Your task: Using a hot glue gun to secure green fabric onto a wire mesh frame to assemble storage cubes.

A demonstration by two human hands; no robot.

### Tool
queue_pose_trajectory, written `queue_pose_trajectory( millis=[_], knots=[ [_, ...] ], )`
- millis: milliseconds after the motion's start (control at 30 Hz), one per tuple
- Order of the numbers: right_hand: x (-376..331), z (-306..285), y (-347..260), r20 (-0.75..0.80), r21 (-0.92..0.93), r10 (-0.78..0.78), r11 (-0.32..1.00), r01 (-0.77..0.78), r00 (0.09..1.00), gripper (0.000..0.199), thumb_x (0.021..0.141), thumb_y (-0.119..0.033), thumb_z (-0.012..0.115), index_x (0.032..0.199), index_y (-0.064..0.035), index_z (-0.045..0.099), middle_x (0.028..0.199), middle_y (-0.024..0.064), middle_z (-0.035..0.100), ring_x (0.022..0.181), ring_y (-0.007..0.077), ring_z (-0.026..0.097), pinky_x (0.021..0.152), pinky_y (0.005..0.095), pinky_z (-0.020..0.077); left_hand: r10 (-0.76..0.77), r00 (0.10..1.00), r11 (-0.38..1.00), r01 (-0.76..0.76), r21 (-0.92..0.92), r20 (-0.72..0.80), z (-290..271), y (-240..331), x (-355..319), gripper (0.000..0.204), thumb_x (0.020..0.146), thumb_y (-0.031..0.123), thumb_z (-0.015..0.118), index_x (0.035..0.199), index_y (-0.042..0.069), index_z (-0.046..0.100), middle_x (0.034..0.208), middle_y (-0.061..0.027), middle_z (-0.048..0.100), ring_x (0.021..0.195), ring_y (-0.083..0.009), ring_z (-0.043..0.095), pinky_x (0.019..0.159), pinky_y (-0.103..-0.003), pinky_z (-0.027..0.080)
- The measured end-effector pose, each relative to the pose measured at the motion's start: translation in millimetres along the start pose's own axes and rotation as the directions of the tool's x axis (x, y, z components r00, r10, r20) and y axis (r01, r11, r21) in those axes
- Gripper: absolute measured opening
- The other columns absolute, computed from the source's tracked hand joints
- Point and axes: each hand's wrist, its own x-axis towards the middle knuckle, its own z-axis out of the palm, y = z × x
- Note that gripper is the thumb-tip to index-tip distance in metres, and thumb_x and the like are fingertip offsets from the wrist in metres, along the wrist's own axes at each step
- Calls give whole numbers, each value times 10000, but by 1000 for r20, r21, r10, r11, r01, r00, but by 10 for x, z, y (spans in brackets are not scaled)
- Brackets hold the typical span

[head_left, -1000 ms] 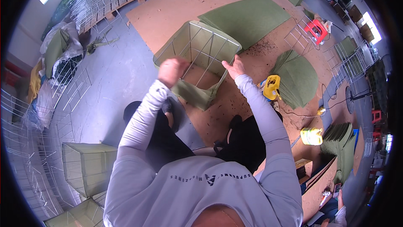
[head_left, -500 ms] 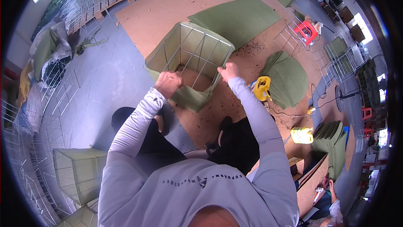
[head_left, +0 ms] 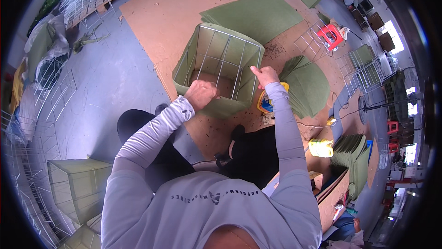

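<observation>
Before me stands an open box-shaped basket made of a metal wire frame [head_left: 224, 55] with green felt-like fabric [head_left: 230, 107] around its sides. My left hand [head_left: 201, 94] is closed on the near rim, knuckles up, with its fingertips hidden. At the right side, my right hand [head_left: 265, 76] has its fingers curled at the fabric edge and its thumb laid along the rim. The brown floor board shows through the wires. A yellow container [head_left: 267, 101] stands just beneath my right forearm, partly covered by it.
Flat green sheets [head_left: 258, 21] lie beyond the basket, and a fanned green stack [head_left: 307, 85] to its right. A yellow jug [head_left: 321, 148] stands nearer on the right. Covered frames [head_left: 78, 187] and bare wire frames [head_left: 57, 97] are at left. Another person's hand [head_left: 357, 224] shows lower right.
Both hands have shifted right along with the basket, which has turned slightly. The sagging near side of the fabric now sits straighter along the frame. My right forearm now overlaps the yellow container.
</observation>
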Motion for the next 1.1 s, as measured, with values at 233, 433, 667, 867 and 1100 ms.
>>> queue_pose_trajectory(
  millis=[233, 433, 667, 867, 1100],
  knots=[
    [-524, -134, 223, -48, 111, -611, 783, 612, 790, 197, 749, -159, 713, 891, -32, 663, 783, 142, 664, 744, 244, 665, 666, 330, 520, -13, 1000, 1000, 13, -7, -7, -4, 20, 26, 150, 782, 230, 602, 811, 103, 678, 820, -81, 607, 768, -262, 620, 655, -369, 488],
    [-775, 154, 347, 95, -252, -831, 513, 821, 548, 280, 674, -144, 731, 931, -61, 656, 960, 151, 630, 1015, 308, 555, 889, 371, 436, -18, 999, 1000, 18, 6, -27, -6, 49, -19, 156, 794, 232, 596, 768, 89, 652, 787, -79, 587, 774, -256, 613, 655, -367, 488],
    [-797, 93, 247, 183, -209, -779, 565, 798, 600, 105, 686, -119, 696, 746, -49, 646, 771, 85, 588, 838, 272, 562, 758, 386, 429, 29, 999, 996, -27, 88, -26, -58, 100, -48, 83, 722, 137, 583, 754, 70, 621, 826, -74, 552, 848, -246, 586, 678, -358, 492],
    [-796, 105, 222, 173, -256, -771, 566, 784, 613, 141, 689, -178, 712, 737, -64, 645, 747, 74, 593, 806, 269, 569, 720, 378, 421, 41, 999, 996, -38, 77, -34, -60, 108, -43, 78, 684, 103, 567, 748, 69, 596, 847, -74, 541, 865, -249, 576, 687, -352, 494],
    [-863, 74, -19, 15, -190, -791, 599, 778, 612, 270, 695, -294, 741, 747, -45, 651, 747, 92, 612, 722, 280, 576, 691, 386, 426, 12, 999, 998, -10, 60, -38, 29, 71, -67, 90, 678, 122, 588, 753, 72, 602, 843, -70, 542, 866, -241, 576, 700, -348, 493]
  ],
)
